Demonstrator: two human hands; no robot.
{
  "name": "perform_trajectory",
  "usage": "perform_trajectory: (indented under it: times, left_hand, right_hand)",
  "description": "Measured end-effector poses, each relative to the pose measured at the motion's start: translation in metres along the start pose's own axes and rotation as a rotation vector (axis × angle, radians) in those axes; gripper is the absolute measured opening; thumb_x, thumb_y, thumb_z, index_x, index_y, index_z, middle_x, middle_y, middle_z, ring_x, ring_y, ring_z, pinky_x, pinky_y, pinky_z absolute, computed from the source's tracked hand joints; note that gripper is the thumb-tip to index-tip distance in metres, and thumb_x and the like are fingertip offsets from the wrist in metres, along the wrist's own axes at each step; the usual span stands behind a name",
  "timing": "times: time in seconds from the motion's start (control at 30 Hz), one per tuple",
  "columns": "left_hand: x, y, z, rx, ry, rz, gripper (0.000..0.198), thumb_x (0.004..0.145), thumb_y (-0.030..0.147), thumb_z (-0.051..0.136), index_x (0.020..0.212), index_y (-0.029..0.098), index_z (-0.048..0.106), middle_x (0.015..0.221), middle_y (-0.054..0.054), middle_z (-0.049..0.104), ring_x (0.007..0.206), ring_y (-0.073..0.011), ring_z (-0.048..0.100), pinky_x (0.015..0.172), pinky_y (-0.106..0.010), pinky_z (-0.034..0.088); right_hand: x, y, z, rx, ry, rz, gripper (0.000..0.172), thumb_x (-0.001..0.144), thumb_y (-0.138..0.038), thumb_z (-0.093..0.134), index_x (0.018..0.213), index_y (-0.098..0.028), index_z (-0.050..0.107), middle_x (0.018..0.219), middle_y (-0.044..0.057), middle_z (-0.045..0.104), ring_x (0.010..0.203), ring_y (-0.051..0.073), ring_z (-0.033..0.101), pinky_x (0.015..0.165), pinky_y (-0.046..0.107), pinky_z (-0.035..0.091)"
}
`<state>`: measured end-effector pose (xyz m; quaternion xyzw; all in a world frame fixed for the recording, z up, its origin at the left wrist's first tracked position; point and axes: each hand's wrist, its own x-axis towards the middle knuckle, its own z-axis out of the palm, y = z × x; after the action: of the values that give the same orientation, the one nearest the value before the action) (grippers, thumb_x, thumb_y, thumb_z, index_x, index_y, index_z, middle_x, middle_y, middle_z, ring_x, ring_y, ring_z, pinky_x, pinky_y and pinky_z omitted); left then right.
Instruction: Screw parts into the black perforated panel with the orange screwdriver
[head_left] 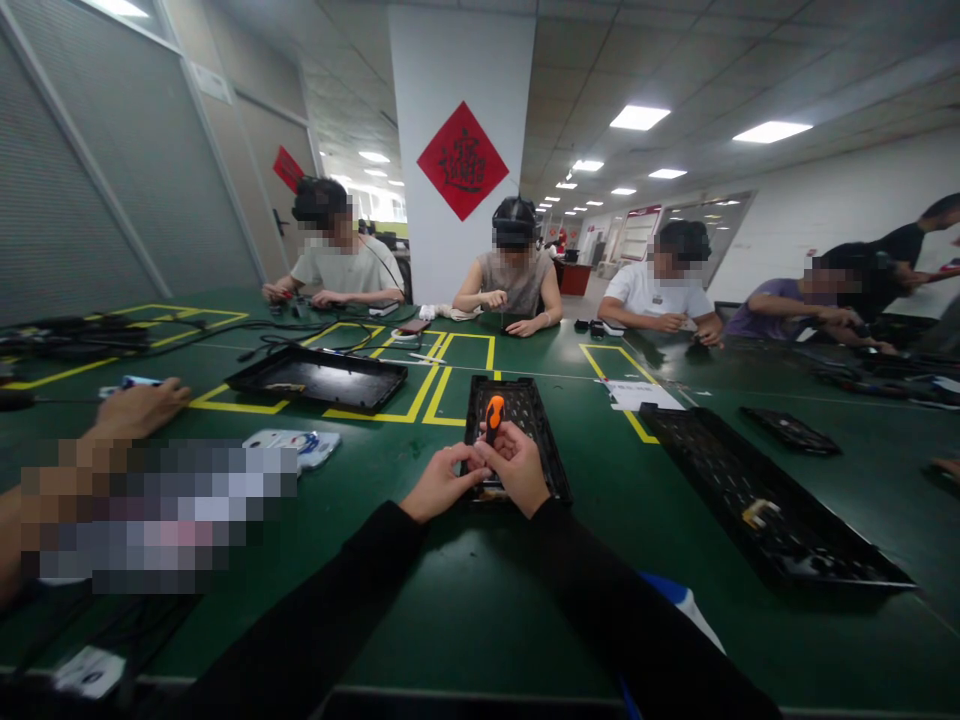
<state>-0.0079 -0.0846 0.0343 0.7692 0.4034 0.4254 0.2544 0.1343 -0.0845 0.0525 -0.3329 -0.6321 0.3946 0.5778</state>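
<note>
My right hand (519, 466) is closed round an orange-and-black screwdriver (493, 414), held upright with its tip down. My left hand (440, 483) is curled beside it, fingers pinched at the screwdriver's lower end; whatever it grips there is hidden. Both hands rest at the near end of a black plastic panel (525, 420) lying lengthwise on the green table (480, 590). Black sleeves cover both my arms.
A black tray (319, 378) lies to the left and a long black panel (757, 495) to the right. A neighbour's hand (139, 405) reaches in at the left. Several people sit across the table. Cables lie at the far left, and yellow tape lines mark the tabletop.
</note>
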Motion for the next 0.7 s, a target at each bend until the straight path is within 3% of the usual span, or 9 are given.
perform_trajectory:
  times: [0.7]
  left_hand:
    - [0.0003,0.0026,-0.0001,-0.007,0.014,-0.012,0.023,0.067,0.036,0.063,0.066,0.014,0.056,0.066,0.001,0.056,0.065,-0.0112,0.051,0.065,-0.024,0.04]
  right_hand:
    - [0.0006,0.001,-0.0003,-0.001,0.032,0.001,0.019,0.072,-0.031,0.061,0.084,-0.017,0.055,0.07,-0.001,0.059,0.058,0.011,0.054,0.056,0.023,0.045]
